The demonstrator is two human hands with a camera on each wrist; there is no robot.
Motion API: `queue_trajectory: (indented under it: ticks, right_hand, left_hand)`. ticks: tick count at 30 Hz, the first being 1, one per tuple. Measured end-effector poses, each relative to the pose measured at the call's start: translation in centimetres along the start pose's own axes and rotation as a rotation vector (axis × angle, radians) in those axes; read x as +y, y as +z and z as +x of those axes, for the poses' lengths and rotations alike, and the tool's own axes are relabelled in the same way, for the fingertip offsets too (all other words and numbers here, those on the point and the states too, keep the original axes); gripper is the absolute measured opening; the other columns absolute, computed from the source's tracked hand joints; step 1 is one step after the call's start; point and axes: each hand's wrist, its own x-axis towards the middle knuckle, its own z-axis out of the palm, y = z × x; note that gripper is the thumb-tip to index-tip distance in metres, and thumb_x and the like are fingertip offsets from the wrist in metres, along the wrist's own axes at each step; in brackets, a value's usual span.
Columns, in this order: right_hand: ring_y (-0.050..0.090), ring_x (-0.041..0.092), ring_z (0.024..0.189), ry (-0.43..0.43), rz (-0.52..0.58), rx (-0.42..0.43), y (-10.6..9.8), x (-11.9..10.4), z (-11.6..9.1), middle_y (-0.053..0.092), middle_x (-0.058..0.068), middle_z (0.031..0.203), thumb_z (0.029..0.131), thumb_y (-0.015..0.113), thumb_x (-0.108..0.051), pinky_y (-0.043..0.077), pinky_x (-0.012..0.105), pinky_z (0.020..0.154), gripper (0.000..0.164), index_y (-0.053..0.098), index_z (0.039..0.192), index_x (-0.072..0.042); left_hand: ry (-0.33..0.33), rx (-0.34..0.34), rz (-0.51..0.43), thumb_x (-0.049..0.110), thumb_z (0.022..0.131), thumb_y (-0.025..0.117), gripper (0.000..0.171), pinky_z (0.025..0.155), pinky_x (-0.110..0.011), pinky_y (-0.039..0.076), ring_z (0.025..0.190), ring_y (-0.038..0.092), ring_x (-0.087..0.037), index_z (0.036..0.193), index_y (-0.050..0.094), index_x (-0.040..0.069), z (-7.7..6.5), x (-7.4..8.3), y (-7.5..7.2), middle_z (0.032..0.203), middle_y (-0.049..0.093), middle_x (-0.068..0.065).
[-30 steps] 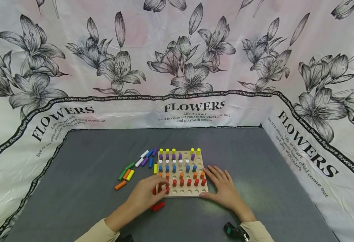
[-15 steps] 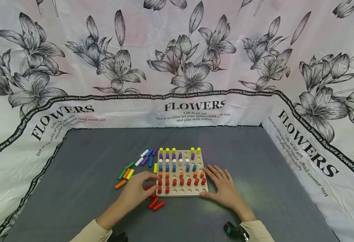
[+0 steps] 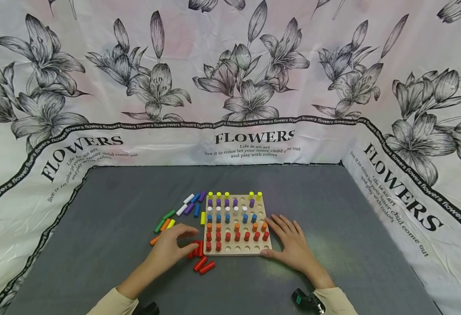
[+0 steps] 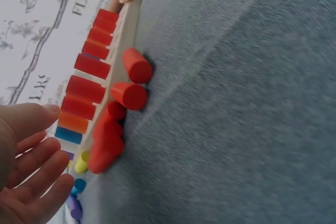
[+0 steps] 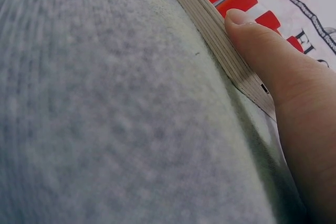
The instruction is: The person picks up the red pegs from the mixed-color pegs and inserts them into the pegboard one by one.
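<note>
A wooden pegboard (image 3: 232, 253) stands at the table's middle, with rows of yellow, purple, white, blue, orange and red pegs upright in it. The front row has two red pegs (image 3: 213, 246) at its left end. My left hand (image 3: 167, 248) is left of the board, thumb and fingers spread apart, nothing between them. Loose red pegs (image 3: 199, 248) lie by its fingertips, against the board's left side; in the left wrist view this red cluster (image 4: 106, 145) is beside the hand. My right hand (image 3: 287, 245) rests at the board's right edge, its thumb (image 5: 257, 40) on the front corner.
Two red pegs (image 3: 207, 267) lie in front of the board. Left of it are loose green (image 3: 169, 214), white (image 3: 188, 198), purple (image 3: 189, 208), blue (image 3: 196, 211), orange and yellow pegs. A flower-printed cloth (image 3: 167, 146) borders the grey table (image 3: 116, 205).
My left hand has drawn back leftward from the board's front row, where two red pegs are now uncovered, and its fingers have parted. The right hand keeps its place.
</note>
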Motion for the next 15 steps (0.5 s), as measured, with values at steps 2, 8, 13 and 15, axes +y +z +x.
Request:
queue_trajectory:
  ticks: [2, 8, 13, 15]
  right_hand:
    - [0.025, 0.034, 0.151, 0.001, -0.001, -0.001, 0.0, 0.0, 0.0, 0.034, 0.005, 0.162, 0.076, 0.071, -0.066, 0.01, 0.065, 0.118, 0.095, 0.032, 0.155, -0.031]
    - [0.026, 0.034, 0.15, 0.006, -0.007, -0.006, -0.1, 0.0, 0.0, 0.034, 0.005, 0.162, 0.076, 0.071, -0.067, 0.011, 0.066, 0.118, 0.095, 0.032, 0.155, -0.031]
    - [0.026, 0.035, 0.15, 0.004, 0.002, 0.0, -0.2, -0.1, -0.1, 0.034, 0.006, 0.161, 0.076, 0.072, -0.065, 0.012, 0.066, 0.117, 0.095, 0.034, 0.155, -0.029]
    - [0.026, 0.035, 0.15, 0.005, 0.003, -0.003, -0.2, -0.1, -0.1, 0.034, 0.006, 0.161, 0.076, 0.072, -0.065, 0.012, 0.067, 0.117, 0.095, 0.034, 0.155, -0.029]
  left_hand:
    - [-0.017, -0.016, -0.021, 0.015, 0.079, 0.083, 0.033, 0.082, -0.035, 0.059, 0.096, 0.07, -0.02, 0.11, 0.071, 0.012, -0.2, -0.3, 0.0, 0.105, 0.071, 0.001]
    - [-0.072, -0.058, -0.031, 0.018, 0.077, 0.084, 0.036, 0.081, -0.028, 0.058, 0.095, 0.069, -0.016, 0.11, 0.071, 0.014, -0.4, -1.2, 0.1, 0.103, 0.07, 0.001]
    - [-0.1, -0.072, -0.012, 0.022, 0.075, 0.085, 0.036, 0.077, -0.023, 0.055, 0.092, 0.066, -0.012, 0.109, 0.072, 0.016, -0.4, -1.7, 0.3, 0.102, 0.069, 0.003]
    - [-0.103, -0.078, -0.007, 0.023, 0.075, 0.085, 0.037, 0.076, -0.022, 0.055, 0.091, 0.065, -0.012, 0.108, 0.072, 0.016, -0.4, -1.9, 0.3, 0.101, 0.069, 0.003]
